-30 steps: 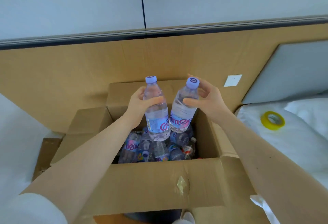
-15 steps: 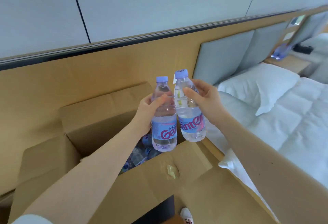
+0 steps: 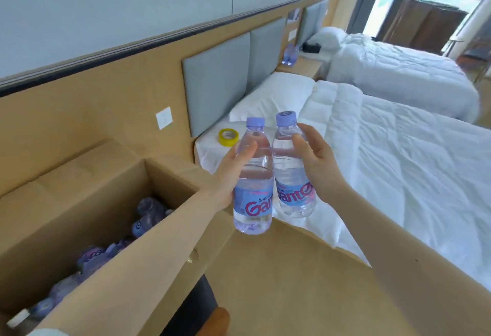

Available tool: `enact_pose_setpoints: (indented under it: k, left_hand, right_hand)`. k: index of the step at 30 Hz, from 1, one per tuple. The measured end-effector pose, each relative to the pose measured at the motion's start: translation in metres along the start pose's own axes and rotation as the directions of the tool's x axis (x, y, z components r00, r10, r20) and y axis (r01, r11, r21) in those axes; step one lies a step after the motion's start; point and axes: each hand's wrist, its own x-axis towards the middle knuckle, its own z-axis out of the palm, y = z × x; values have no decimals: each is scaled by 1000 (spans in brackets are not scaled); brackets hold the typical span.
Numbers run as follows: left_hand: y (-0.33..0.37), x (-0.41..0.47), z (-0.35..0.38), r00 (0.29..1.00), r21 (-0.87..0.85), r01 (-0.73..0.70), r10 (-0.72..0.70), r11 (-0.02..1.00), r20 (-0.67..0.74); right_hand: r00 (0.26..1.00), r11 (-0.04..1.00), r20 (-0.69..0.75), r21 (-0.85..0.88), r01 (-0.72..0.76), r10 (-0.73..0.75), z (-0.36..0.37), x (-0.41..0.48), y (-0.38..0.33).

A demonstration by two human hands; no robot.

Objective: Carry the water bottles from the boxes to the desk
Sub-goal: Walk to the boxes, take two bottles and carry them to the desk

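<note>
bottles, two of them, are held up side by side in front of the person, over the edge of the near bed and just right of the open cardboard box. the left hand has its fingers curled round the back of the left bottle, with the thumb lying across the front of the upper body. the right hand grips the right bottle from the other side, thumb on the front below the shoulder and fingers wrapped behind it.

both bottles are of clear, ribbed plastic and filled with water. each has a pale purple screw cap and a light blue label band with large pink lettering low on the body. the left bottle stands upright and hangs a little lower. the right one is tipped slightly, with its cap leaning away from the other. their sides touch or nearly touch; which it is cannot be told.

the box sits at the lower left with its flaps open. more bottles with purple caps lie packed inside it, blurred. a yellow tape roll rests on the white corner of the bed by the grey headboard panel, just behind the left bottle. a white pillow lies beyond it. on the wooden nightstand between the two beds stand bluish shapes that are too blurred to name.
</note>
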Motion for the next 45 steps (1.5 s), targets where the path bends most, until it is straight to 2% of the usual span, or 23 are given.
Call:
enact_pose_setpoints:
  k: [5, 8, 12, 16, 22, 26, 29, 33, 43, 45]
  left_hand:
    - [-22, 10, 79, 997, 89, 29, -35, 996, 66]
    - [-37, 12, 135, 990, 152, 16, -37, 988, 134]
    - [-66, 7, 218, 968, 205, 42, -90, 978, 233]
    - [-108, -4, 306, 935, 240, 79, -156, 967, 320]
    - [-164, -29, 441, 856, 285, 162, -279, 945, 436]
    - [-186, -40, 507, 785, 337, 182, -343, 924, 517]
    - [-205, -48, 544, 758, 366, 197, -379, 909, 531]
    - [-237, -51, 584, 721, 408, 239, -442, 881, 534]
    - [-310, -28, 702, 532, 488, 256, -543, 835, 650]
    - [-322, -18, 720, 502, 509, 250, -560, 824, 660]
  right_hand:
    - [991, 998, -136, -52, -20, 13, -72, -31, -6]
    - [984, 999, -175, 3, -33, 33, -124, -59, -9]
    - [973, 998, -223, 3, -60, 59, -204, -105, -15]
    - [941, 997, -330, -9, -82, 75, -289, -162, -19]
    - [780, 993, -615, 67, -96, 118, -406, -253, -18]
    - [673, 986, -721, 97, -134, 162, -464, -310, -18]
    - [578, 984, -796, 139, -114, 179, -498, -347, -14]
    - [476, 986, -864, 132, -101, 164, -530, -383, -12]
    - [243, 982, -961, 89, -167, 128, -624, -414, 1]
    - [217, 979, -966, 98, -181, 137, -644, -412, 6]
